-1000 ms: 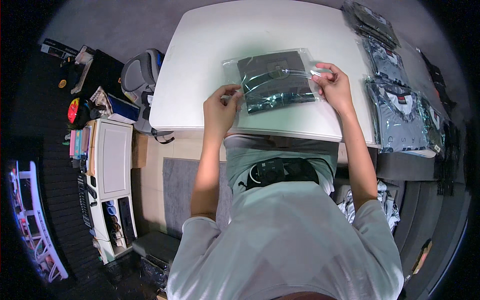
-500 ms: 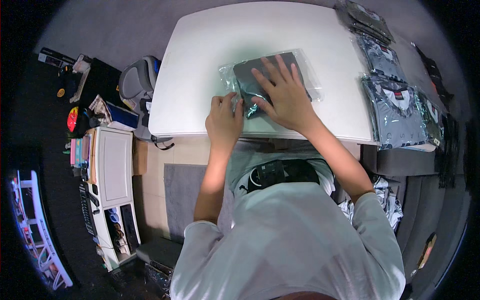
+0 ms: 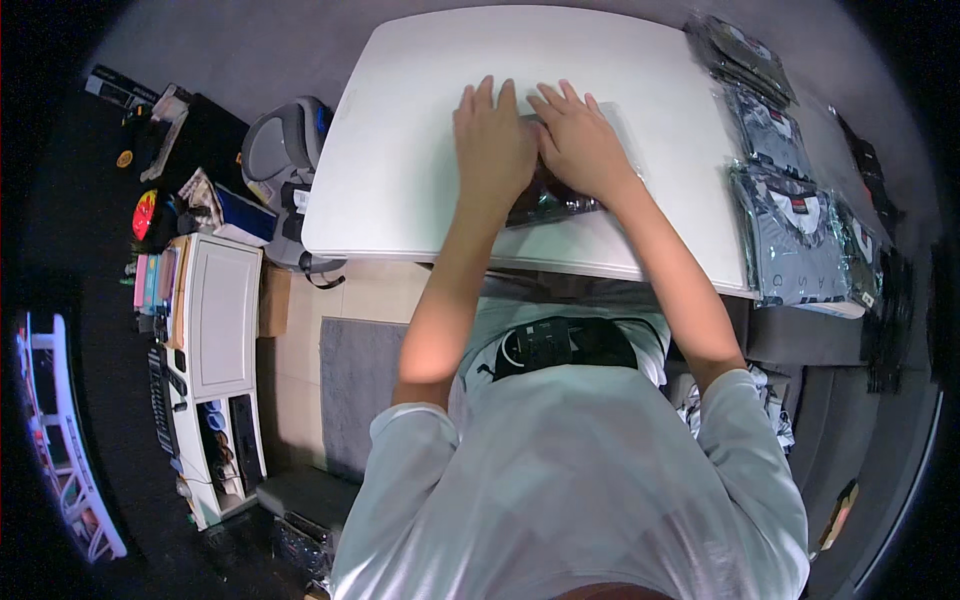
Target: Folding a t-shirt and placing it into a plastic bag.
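Note:
A dark folded garment in a clear plastic bag (image 3: pixel 553 201) lies flat on the white table (image 3: pixel 400 130), close to its front edge. My left hand (image 3: pixel 495 145) rests over the left part of the bag, palm down, fingers stretched away from me. Beside it, my right hand (image 3: pixel 578 140) lies flat on the right part, its fingers spread. The thumbs come together near the middle. Both hands hide much of the bag; its clear right edge and the shiny dark near side still show.
Bagged grey patterned shirts (image 3: pixel 795 235) lie along the table's right side, with darker bagged garments (image 3: pixel 745 60) at the far right corner. A grey chair (image 3: pixel 280 150) stands left of the table. A white cabinet (image 3: pixel 222 320) is at the left, a dark grey sofa (image 3: pixel 835 420) at the right.
My left hand has moved up from the bag's near left corner onto its left part, fingers now stretched out. My right hand stays on the bag, shifted slightly.

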Action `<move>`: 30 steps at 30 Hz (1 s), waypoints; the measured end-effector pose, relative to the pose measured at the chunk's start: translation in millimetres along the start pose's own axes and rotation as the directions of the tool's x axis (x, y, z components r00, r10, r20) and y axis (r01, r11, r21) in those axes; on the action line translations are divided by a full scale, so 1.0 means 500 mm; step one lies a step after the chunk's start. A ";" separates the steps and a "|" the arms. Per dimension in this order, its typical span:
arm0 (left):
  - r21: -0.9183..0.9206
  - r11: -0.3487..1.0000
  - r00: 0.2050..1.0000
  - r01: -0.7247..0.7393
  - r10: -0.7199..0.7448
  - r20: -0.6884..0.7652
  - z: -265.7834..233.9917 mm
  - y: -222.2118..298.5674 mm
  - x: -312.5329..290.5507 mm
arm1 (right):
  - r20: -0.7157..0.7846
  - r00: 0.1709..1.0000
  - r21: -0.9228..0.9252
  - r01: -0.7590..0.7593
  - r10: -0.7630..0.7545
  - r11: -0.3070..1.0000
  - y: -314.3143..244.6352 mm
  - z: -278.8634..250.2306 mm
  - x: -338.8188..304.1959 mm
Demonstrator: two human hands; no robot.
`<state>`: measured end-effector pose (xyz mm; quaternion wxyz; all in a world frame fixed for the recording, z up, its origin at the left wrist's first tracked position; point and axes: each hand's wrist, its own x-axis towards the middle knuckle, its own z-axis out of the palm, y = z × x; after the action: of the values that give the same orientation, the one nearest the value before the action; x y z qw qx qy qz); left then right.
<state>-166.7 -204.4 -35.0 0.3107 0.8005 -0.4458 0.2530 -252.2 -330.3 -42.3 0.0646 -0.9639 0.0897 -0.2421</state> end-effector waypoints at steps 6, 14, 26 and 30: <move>0.128 0.954 0.932 0.271 -0.293 0.211 0.094 -0.031 -0.042 | 0.026 0.999 -0.071 -0.044 0.046 0.997 0.035 0.088 -0.001; 0.096 0.957 0.935 0.275 -0.290 0.205 0.105 -0.032 -0.046 | 0.106 0.991 -0.083 -0.073 0.082 0.994 0.035 0.090 -0.007; 0.045 0.958 0.920 0.285 -0.286 0.269 0.097 -0.043 -0.049 | 0.158 0.980 -0.009 -0.123 0.122 0.992 0.032 0.080 -0.006; 0.043 0.958 0.915 0.285 -0.285 0.285 0.099 -0.039 -0.046 | 0.169 0.977 -0.022 -0.131 0.133 0.991 0.041 0.082 -0.006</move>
<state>-154.5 -219.5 -89.6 0.2754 0.8852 -0.3649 0.0858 -238.4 -346.4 -82.9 0.0826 -0.9733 0.1491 -0.1536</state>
